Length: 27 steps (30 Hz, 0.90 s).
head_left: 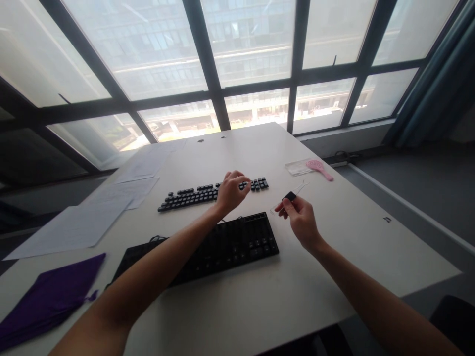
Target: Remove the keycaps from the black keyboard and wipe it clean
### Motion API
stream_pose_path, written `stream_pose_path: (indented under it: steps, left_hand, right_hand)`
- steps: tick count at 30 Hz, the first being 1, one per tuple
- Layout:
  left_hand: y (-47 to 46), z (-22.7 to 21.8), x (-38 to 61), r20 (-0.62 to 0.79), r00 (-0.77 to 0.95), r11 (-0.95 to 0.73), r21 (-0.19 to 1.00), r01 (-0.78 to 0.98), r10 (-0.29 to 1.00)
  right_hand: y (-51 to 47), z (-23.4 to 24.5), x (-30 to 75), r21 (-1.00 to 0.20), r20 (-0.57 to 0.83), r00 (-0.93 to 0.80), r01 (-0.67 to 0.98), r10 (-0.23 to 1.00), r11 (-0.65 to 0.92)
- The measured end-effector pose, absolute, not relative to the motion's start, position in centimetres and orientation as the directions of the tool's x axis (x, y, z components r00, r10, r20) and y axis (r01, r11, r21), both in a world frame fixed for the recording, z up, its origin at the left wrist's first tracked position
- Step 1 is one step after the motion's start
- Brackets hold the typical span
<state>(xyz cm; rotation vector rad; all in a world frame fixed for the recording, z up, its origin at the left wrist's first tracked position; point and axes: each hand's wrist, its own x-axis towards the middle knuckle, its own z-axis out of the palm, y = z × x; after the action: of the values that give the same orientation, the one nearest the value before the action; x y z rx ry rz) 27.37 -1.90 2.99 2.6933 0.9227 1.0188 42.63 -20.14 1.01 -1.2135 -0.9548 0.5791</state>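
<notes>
My left hand [233, 190] reaches over the far rows of loose black keycaps [193, 197], thumb and index finger curled together around a small black keycap [243, 186]. Part of the rows lies hidden behind this hand. To the right, my right hand [301, 217] pinches a keycap puller [289, 196] with a black body; thin wire prongs stick out at its upper right and a clear loop at its lower left. Nearer to me lies a black keyboard [230, 247], tilted slightly on the table and partly covered by my left forearm.
A pink hairbrush [316, 167] and a clear plastic packet [297, 168] lie by the table's right edge. Papers [77, 225] spread along the left, with a purple cloth pouch [55, 296] nearer. Large windows [252, 44] stand behind the white table [237, 306].
</notes>
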Motion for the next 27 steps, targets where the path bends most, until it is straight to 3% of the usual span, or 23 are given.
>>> stream_pose_path:
  steps: [4, 12, 17, 21, 27]
  left_hand:
    - [-2.3, 5.1, 17.7, 0.475, 0.611, -0.774, 0.360, 0.521, 0.633]
    - [-6.3, 5.5, -1.9, 0.286, 0.452, -0.534, 0.501, 0.681, 0.845]
    - [-9.6, 4.4, -7.7, 0.227, 0.500, -0.524, 0.604, 0.601, 0.836]
    - [-11.0, 3.5, -10.2, 0.236, 0.540, -0.550, 0.630, 0.548, 0.808]
    - [-11.5, 1.8, -12.0, 0.204, 0.572, -0.537, 0.676, 0.505, 0.794]
  right_hand:
    - [-20.2, 0.3, 42.5, -0.948, 0.317, 0.444, 0.162, 0.838, 0.273]
    - [-20.1, -1.1, 40.4, -0.913, 0.364, 0.342, 0.314, 0.866, 0.260]
    - [-19.5, 0.7, 34.5, -0.888, 0.356, 0.172, 0.369, 0.919, 0.275]
    - [-18.0, 2.3, 27.1, -0.893, 0.347, -0.015, 0.300, 0.938, 0.336]
    - [-14.6, 2.7, 16.6, -0.917, 0.317, -0.165, 0.197, 0.934, 0.346]
